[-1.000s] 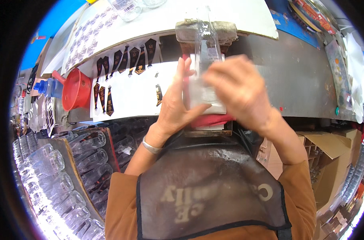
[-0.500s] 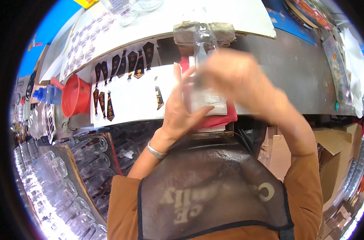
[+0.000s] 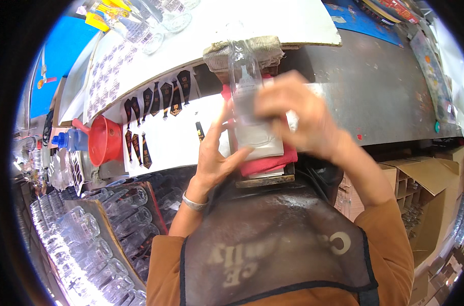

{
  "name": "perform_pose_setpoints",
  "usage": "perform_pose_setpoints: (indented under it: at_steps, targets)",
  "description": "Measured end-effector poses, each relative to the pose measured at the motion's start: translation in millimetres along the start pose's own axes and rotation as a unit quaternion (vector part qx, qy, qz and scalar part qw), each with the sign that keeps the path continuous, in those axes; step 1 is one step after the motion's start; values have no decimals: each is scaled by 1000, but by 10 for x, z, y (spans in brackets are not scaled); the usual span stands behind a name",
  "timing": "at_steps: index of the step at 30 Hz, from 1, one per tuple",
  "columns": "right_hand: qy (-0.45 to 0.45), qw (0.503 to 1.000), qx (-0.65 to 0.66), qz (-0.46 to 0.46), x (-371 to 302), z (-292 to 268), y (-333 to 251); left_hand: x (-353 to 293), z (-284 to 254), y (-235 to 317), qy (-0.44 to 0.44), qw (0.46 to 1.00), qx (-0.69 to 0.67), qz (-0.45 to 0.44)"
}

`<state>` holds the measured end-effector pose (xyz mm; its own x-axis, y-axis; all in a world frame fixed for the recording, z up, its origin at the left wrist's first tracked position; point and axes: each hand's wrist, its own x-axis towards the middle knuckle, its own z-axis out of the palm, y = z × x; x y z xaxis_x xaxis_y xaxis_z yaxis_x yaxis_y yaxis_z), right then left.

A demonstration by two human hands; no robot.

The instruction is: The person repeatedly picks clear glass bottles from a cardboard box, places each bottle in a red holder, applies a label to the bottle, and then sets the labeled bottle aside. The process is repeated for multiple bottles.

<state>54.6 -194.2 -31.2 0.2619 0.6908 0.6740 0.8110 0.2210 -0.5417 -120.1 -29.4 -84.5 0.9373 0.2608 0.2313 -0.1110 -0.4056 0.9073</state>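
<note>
A clear glass bottle (image 3: 244, 64) with a small printed label lies on its side, its neck pointing away from me and resting on a folded grey cloth (image 3: 270, 50). Its base end lies over white sheets and a red cloth (image 3: 265, 164). My left hand (image 3: 211, 155) curves around the left side and base of the bottle, thumb and fingers spread against the glass. My right hand (image 3: 298, 112), smeared by motion, grips a dark flat piece (image 3: 247, 106) over the bottle's body; its exact kind is unclear. Left of the bottle, dark tie-shaped stickers (image 3: 176, 99) lie on a white sheet (image 3: 165, 137).
A red plastic dipper (image 3: 105, 140) and a blue-capped jug (image 3: 71, 138) stand at the left. Several glass bottles (image 3: 84, 224) fill crates at lower left. A white board (image 3: 293, 23) carries more glassware at the back. Open cardboard boxes (image 3: 420, 176) sit at lower right.
My right hand stays over the bottle with the dark piece, still blurred. The view has shifted, so bottle and table appear further left. The left thumb has drawn back toward the bottle's base.
</note>
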Motion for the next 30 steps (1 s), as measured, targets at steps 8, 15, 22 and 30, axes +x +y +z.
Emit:
perform_pose_setpoints:
  at_steps: [8,15,22,30]
  targets:
    - [77,979,57,181,-36,-156,391,34,-16,24,-1,1000,21,4]
    - [-74,991,60,95,-321,-172,-241,19,-4,38,0,998,57,8]
    - [-88,993,-56,51,623,-294,50,125,-162,290,43,995,75,41]
    - [-117,984,-124,-57,147,-39,-263,1520,-451,337,92,969,218,66]
